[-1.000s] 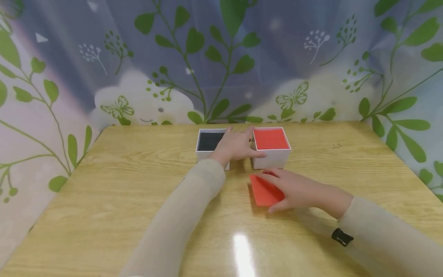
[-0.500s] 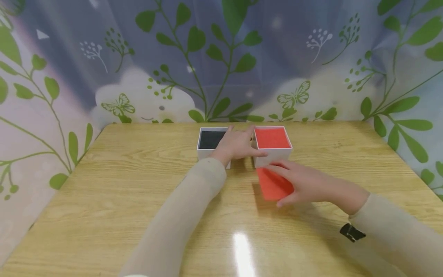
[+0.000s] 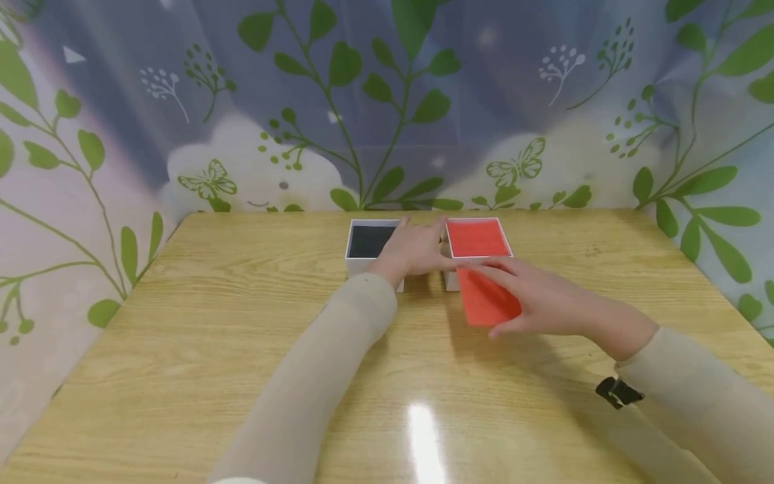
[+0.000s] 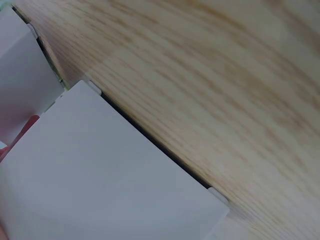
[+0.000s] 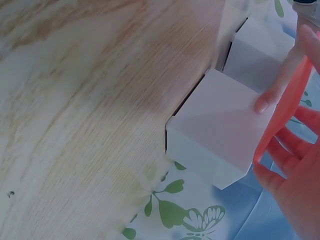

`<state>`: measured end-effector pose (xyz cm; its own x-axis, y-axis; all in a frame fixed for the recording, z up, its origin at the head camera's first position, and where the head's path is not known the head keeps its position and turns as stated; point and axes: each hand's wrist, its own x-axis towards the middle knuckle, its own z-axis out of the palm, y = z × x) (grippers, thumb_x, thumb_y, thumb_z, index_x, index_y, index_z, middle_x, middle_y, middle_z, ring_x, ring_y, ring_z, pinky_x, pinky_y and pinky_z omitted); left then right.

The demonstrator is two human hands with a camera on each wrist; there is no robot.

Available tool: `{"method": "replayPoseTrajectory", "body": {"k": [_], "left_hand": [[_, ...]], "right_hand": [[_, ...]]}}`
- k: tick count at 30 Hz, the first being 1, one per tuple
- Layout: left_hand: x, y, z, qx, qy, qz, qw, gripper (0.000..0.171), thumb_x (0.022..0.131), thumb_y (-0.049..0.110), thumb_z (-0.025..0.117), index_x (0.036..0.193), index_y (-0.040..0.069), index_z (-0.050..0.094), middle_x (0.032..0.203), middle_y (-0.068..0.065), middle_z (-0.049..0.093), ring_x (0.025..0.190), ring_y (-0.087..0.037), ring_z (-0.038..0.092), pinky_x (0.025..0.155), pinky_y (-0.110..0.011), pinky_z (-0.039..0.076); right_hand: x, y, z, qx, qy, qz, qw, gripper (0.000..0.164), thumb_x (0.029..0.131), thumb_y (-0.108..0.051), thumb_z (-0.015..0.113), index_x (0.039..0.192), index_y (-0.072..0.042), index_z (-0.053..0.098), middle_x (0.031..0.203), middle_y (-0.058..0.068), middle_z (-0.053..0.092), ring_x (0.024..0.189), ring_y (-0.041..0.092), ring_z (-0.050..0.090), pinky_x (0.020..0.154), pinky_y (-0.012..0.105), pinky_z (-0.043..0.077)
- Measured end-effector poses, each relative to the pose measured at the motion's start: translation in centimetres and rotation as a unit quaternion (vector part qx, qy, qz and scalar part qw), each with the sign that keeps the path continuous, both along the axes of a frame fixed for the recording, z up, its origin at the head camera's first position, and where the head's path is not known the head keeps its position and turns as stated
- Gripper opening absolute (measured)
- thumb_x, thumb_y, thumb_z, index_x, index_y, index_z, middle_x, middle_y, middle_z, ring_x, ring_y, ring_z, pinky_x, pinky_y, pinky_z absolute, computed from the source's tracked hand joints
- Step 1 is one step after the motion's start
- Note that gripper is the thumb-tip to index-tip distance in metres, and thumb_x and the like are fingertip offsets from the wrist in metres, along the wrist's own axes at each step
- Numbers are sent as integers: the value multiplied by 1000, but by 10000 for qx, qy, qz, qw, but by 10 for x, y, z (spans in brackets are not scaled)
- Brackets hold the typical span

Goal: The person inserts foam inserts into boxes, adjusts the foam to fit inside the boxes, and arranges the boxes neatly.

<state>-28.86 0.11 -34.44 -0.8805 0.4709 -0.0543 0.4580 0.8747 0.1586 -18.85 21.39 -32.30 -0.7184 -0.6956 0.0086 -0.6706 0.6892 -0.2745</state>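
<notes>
My right hand (image 3: 553, 296) pinches a red square sheet (image 3: 486, 299) between thumb and fingers, in front of a white box (image 3: 451, 282) and just below its rim. In the right wrist view the sheet (image 5: 287, 107) looks slightly bent, close to the box's front wall (image 5: 220, 115). That box is filled with red (image 3: 478, 236). At its left side my left hand (image 3: 417, 249) holds it, thumb on the front wall and a finger reaching the back corner. A second white box (image 3: 357, 267) with black contents (image 3: 370, 240) stands left, partly hidden by this hand.
Both boxes stand near the back of a wooden table (image 3: 242, 302), before a leaf-patterned curtain (image 3: 272, 81). A black clip-like object (image 3: 618, 392) sits at the right sleeve. Light glares off the table's front part.
My right hand has raised the red sheet off the table and moved it forward and slightly right, up to the red-filled box's front. My left hand has stayed at the boxes.
</notes>
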Motion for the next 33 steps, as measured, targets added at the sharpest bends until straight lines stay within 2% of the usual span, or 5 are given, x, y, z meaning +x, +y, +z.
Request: {"method": "replayPoseTrajectory", "body": {"k": [4, 13, 20, 26, 33], "left_hand": [[-2, 1, 0, -51, 4, -36, 10000, 100, 76, 78, 43, 149, 14, 19, 93, 13, 66, 106, -7, 58, 111, -49, 7], [-3, 0, 3, 68, -72, -7, 10000, 92, 79, 62, 56, 149, 14, 20, 79, 14, 63, 103, -8, 59, 111, -48, 6], [0, 1, 4, 87, -65, -58, 9999, 94, 78, 62, 56, 149, 13, 19, 97, 10, 67, 107, -9, 57, 112, -47, 4], [1, 1, 5, 24, -81, -18, 10000, 93, 80, 61, 54, 150, 13, 15, 111, 8, 65, 111, -9, 55, 112, -46, 3], [1, 0, 3, 37, -102, -17, 9999, 93, 79, 62, 55, 150, 14, 18, 96, 11, 67, 104, -8, 59, 112, -47, 4]], "right_hand": [[-4, 1, 1, 16, 59, -9, 10000, 95, 70, -45, 79, 146, -14, 31, 142, 10, 34, 121, 30, 40, 92, 49, 43], [-20, 0, 0, 30, 494, 0, 9988, 87, 71, -38, 81, 140, -6, 40, 135, 12, 39, 114, 29, 43, 85, 44, 47], [-23, -3, -1, 174, 667, -110, 9976, 82, 73, -37, 79, 139, -3, 43, 140, 21, 38, 121, 40, 43, 94, 51, 41], [-18, -6, 4, 231, 706, -248, 9969, 77, 73, -34, 79, 134, 0, 48, 142, 22, 38, 120, 42, 45, 89, 51, 45], [-16, -8, 2, -61, 1086, -180, 9939, 56, 74, -15, 79, 125, -2, 59, 130, 18, 53, 110, 36, 56, 81, 45, 51]]}}
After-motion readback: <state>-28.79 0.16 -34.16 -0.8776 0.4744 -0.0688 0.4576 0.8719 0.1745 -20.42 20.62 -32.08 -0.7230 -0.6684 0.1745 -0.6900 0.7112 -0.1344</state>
